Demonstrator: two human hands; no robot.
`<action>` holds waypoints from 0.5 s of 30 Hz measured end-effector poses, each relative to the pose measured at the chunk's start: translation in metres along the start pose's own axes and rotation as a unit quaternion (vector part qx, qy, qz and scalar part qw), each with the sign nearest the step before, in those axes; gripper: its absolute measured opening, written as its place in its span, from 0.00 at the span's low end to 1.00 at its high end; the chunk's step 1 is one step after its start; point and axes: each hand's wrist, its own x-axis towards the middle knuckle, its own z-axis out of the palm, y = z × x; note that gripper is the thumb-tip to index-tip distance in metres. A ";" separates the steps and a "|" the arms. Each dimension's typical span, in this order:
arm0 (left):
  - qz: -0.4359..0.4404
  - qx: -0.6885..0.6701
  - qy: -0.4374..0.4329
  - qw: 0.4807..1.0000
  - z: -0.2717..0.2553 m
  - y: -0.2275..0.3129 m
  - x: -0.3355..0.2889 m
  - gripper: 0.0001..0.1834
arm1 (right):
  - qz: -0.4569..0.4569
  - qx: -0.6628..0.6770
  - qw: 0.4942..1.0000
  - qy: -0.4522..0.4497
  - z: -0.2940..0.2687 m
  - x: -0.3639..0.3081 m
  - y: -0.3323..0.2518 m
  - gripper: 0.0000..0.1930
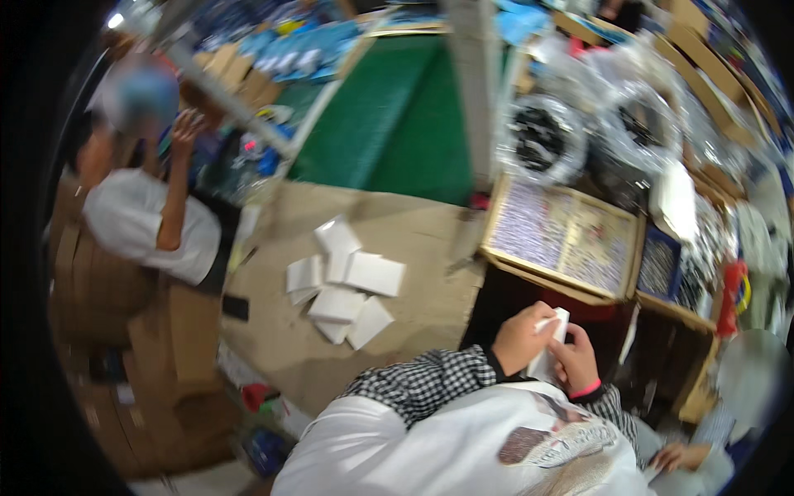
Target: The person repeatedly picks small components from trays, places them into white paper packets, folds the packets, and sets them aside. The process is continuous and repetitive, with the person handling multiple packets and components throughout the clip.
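Note:
My left hand and my right hand meet close in front of my body, at the right of the table. Between them is a small white box, tilted up, with the fingers of both hands closed on it. Its lower part is partly covered by my hands. To the left, a loose pile of several flat white boxes lies on the brown cardboard table surface, some overlapping.
An open carton of small pale pieces stands right of the table, beside a blue bin of dark parts. Clear plastic bags sit behind. A green belt runs beyond the table. A co-worker is at left, another person's hand lower right.

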 end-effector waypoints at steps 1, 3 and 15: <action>-0.006 -0.005 0.014 1.000 -0.001 -0.006 0.001 0.09 | -0.016 -0.030 0.999 0.002 0.001 0.000 0.000 0.23; -0.070 -0.051 0.045 0.995 -0.009 -0.016 0.003 0.08 | -0.013 -0.010 1.000 -0.025 0.002 0.002 -0.002 0.23; -0.181 0.247 0.392 0.867 -0.287 -0.066 -0.031 0.13 | -0.064 -0.015 0.997 -0.033 -0.015 0.014 0.004 0.08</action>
